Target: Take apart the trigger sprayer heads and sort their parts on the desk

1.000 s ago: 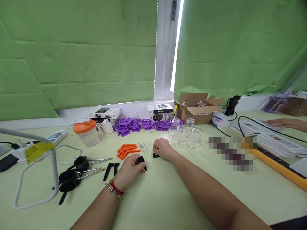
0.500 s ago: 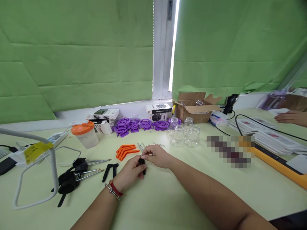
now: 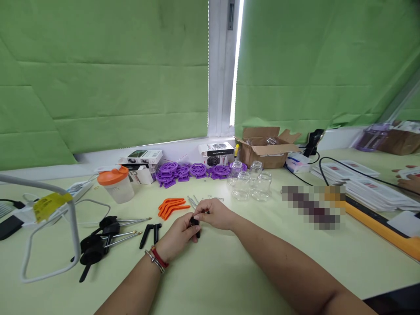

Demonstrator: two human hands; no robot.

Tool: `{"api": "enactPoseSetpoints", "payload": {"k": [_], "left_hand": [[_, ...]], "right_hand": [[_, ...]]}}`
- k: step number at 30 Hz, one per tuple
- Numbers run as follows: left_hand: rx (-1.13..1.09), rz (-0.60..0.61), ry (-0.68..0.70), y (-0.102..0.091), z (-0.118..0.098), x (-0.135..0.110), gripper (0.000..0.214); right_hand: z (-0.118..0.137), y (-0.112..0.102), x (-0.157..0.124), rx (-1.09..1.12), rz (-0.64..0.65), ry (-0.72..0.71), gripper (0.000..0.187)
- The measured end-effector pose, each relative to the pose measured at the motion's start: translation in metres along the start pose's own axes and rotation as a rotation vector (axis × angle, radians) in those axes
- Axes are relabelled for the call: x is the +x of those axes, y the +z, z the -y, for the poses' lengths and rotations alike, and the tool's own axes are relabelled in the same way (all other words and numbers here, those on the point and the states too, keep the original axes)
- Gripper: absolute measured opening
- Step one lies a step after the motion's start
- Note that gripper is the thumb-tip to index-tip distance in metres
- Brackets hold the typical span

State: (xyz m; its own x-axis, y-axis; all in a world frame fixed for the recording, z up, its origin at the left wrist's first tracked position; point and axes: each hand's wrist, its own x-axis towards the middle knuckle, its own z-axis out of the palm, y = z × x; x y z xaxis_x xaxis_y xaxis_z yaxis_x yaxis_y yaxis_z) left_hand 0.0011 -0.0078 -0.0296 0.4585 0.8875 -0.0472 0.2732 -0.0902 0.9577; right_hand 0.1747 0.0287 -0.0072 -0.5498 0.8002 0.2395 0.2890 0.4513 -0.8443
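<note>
My left hand [image 3: 182,234] is closed around a small black plastic part [image 3: 196,227], whose lower end sticks out below the thumb. Against the top of that part, my right hand [image 3: 215,213] pinches with thumb and fingertips; what lies between them is mostly hidden. Just beyond the hands are thin metal rods [image 3: 193,201] and a coil spring [image 3: 219,199]. Orange bent handles [image 3: 171,207] lie ahead of my left hand. Two black handle-like pieces [image 3: 151,235] rest left of it. Farther left, black assemblies [image 3: 93,251] with metal rods lie on the table.
Purple plastic wheel-shaped parts [image 3: 198,169], glass jars [image 3: 243,186] and an open cardboard box [image 3: 262,151] line the back. An orange-lidded cup [image 3: 116,183] stands left, near a white metal frame [image 3: 74,232]. At right are stacked printed sheets [image 3: 377,192], a yellow-black bar [image 3: 380,225] and another person's hand [image 3: 408,179].
My hands stay together at the black part with only slight finger shifts. At far right, the other person's hand has moved and now holds something white.
</note>
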Motion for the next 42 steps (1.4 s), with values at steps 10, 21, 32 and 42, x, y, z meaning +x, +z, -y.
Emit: {"api": "enactPoseSetpoints", "payload": {"k": [10, 21, 32, 42], "left_hand": [[0.010, 0.000, -0.007, 0.002, -0.010, -0.002, 0.017], [0.060, -0.016, -0.041, 0.002, -0.012, -0.003, 0.016], [0.073, -0.018, -0.043, 0.001, -0.012, -0.003, 0.016], [0.074, -0.011, -0.059, 0.002, -0.016, -0.004, 0.020]], "right_hand": [[-0.001, -0.003, 0.002, 0.076, 0.018, -0.009, 0.008], [-0.047, -0.054, 0.006, -0.536, -0.285, 0.257, 0.027], [-0.054, -0.047, 0.004, -0.735, -0.132, 0.289, 0.022], [-0.065, -0.045, 0.010, -0.634, -0.095, 0.114, 0.018]]}}
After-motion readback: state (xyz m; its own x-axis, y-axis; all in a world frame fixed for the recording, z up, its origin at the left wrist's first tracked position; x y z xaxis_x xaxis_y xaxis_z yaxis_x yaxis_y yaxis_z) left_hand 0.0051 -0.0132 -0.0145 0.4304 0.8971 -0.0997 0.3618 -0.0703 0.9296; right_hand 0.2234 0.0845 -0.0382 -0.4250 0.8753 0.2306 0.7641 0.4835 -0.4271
